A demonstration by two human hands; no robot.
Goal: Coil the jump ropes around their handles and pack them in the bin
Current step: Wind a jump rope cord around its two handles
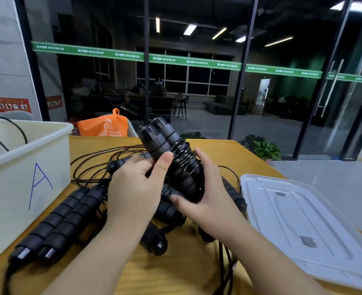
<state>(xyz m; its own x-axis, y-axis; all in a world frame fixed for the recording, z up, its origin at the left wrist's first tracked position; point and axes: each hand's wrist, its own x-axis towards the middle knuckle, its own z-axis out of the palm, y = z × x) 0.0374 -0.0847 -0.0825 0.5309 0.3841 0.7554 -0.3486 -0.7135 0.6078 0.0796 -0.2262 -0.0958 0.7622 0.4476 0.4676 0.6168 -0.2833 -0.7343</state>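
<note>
Both hands hold the coiled handle pair (171, 158) above the table (175, 269): left hand (137, 188) pinches it, right hand (205, 194) wraps below, hiding the rope's end. The bin (24, 167), far left, is cut off.

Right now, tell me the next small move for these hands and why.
Probably tuck the rope's loose end under the last coil. Both hands, left hand and right hand, grip the paired handles with rope already wound around them, while the bin marked A waits to the left.
</note>
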